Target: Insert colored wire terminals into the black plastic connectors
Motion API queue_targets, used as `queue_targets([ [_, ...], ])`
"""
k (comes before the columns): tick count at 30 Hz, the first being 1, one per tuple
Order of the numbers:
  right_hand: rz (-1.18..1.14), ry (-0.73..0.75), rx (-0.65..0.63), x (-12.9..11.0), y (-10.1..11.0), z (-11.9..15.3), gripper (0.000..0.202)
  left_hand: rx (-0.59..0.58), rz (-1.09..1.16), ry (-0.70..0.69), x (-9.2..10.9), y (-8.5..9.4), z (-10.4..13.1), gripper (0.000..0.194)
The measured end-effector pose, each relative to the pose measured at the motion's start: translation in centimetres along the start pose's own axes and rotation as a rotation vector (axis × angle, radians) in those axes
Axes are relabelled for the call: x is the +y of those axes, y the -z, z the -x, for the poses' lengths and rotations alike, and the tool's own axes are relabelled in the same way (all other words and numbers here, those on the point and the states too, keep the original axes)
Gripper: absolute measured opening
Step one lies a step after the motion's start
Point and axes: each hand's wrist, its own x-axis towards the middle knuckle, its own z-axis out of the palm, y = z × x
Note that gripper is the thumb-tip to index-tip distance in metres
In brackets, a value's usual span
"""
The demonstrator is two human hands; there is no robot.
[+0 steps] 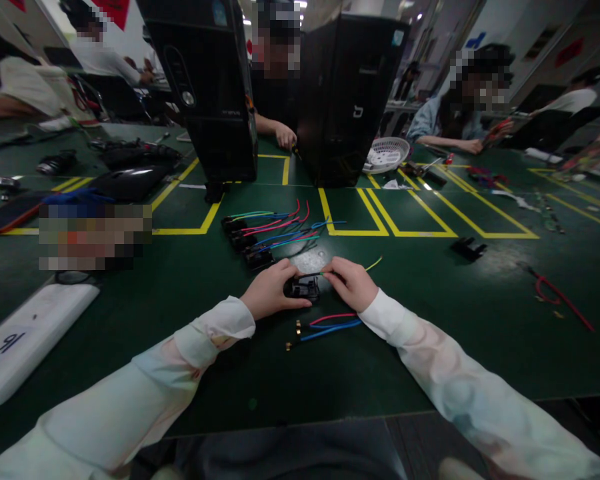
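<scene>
My left hand [273, 288] is wrapped around a small black plastic socket housing [304, 288], its open side facing up. At its far edge, my right hand [350, 281] pinches a yellow-green wire [375, 263] whose dark end reaches over the housing. Whether that end sits inside the housing I cannot tell. Close to my right wrist, a red wire [333, 317] and blue wires [325, 330] with brass terminals lie on the green table. Just beyond my hands is a row of black housings [245, 240] with red, blue and green wires coming out.
Two black computer towers [330, 100] stand ahead, with a person's hand [285, 137] between them. A white basket [387, 153] is behind the right one. A black part [469, 249] and red wire [563, 303] lie right; a white case [35, 340] lies left.
</scene>
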Motion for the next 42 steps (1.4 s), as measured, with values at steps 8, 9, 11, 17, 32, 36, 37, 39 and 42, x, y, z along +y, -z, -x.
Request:
queue_targets([
  [8,0.01,-0.019,0.008,-0.1,-0.04,-0.04,0.012,-0.006,0.0,0.024,-0.07,0.04,0.0,0.048],
  [9,0.012,-0.02,-0.004,-0.12,-0.04,-0.04,0.012,-0.01,-0.002,0.023,-0.06,0.04,-0.01,0.048],
  [11,0.015,-0.019,-0.027,-0.14,-0.04,-0.03,0.012,-0.016,-0.007,0.018,-0.03,0.06,-0.02,0.048],
  [17,0.01,-0.032,-0.006,-0.03,-0.08,0.03,0.012,-0.008,-0.007,0.015,0.07,0.07,-0.01,0.047],
  [32,-0.012,-0.019,-0.006,-0.03,-0.02,0.01,0.012,-0.014,-0.019,0.008,-0.01,0.06,0.05,0.048],
  [36,0.006,-0.025,0.041,-0.23,0.04,-0.15,0.012,-0.016,-0.036,0.015,0.06,0.08,-0.04,0.048],
  [37,0.008,-0.026,0.04,-0.27,0.08,-0.16,0.012,-0.014,-0.041,0.017,0.05,0.07,-0.05,0.048],
  [39,-0.002,-0.018,0.012,-0.31,0.16,-0.14,0.012,-0.015,-0.04,0.015,0.02,0.05,-0.04,0.048],
  [42,-0.017,-0.007,-0.027,-0.25,0.13,-0.08,0.011,-0.019,-0.028,0.01,-0.05,0.01,0.01,0.048],
])
